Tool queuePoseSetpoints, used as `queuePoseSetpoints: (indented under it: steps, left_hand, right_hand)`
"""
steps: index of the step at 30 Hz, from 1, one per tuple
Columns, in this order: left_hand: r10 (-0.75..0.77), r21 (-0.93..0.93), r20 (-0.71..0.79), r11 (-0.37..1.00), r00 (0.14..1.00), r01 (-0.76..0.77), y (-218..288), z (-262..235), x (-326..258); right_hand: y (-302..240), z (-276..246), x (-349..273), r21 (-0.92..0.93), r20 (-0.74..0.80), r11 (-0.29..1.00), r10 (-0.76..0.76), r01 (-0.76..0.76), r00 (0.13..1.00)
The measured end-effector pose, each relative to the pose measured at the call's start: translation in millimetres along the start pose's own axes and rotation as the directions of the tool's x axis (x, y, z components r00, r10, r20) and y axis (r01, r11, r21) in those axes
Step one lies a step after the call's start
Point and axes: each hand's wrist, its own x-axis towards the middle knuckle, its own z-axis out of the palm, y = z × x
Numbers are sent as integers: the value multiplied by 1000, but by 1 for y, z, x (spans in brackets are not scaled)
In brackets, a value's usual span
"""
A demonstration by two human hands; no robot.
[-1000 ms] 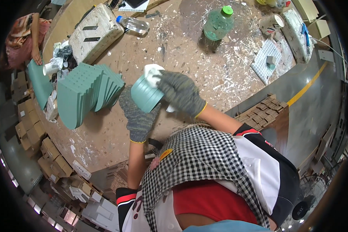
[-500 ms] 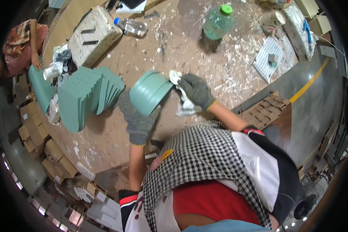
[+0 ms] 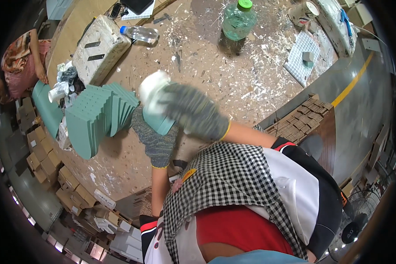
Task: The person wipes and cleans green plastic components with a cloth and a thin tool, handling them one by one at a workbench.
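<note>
Green piece [image 3: 159,124], a curved moulded part the colour of the stack beside it, sat between our two gloved hands just above the paint-flecked table [image 3: 233,83], mostly hidden by them. Starting at the left, we noted another person [image 3: 20,61] crouched at the table's far edge, then a teal sheet [image 3: 46,110] leaning there, and a fanned stack [image 3: 99,119] of similar green parts standing on edge. Next to that stack our left hand [image 3: 156,141], in a speckled grey glove, cupped the piece from below, fingers closed around its lower side. Our right hand [image 3: 193,112], in a darker grey glove, came across the top and was blurred; it seemed pressed onto the piece with a white rag [image 3: 152,88] bunched under its fingers, though we could not tell how tightly it gripped. We judged the piece light and fairly stiff, perhaps a thin moulded shell, likely to dent or chip along its rim if squeezed hard, and a little slick under cloth. We thought the safest hold was the broad curved body, cradled in the palm, not the thin edge. Further right stood a green-capped bottle [image 3: 238,22], well apart from the hands.
</note>
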Motion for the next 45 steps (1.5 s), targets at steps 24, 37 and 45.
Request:
queuePoseSetpoints:
  steps: [24, 37, 45]
  left_hand:
    - [219, 255, -69, 947, 973, -195, 15, 2, 3]
    - [221, 264, -78, 945, 972, -194, 8, 3, -2]
    - [205, 145, -91, 971, 974, -191, 11, 8, -1]
  right_hand:
    - [62, 47, -15, 281, 212, 770, 532, -573, 820]
    - [39, 34, -6, 525, 393, 287, 753, -801, 527]
    - [11, 29, -3, 651, 52, 647, 484, -397, 874]
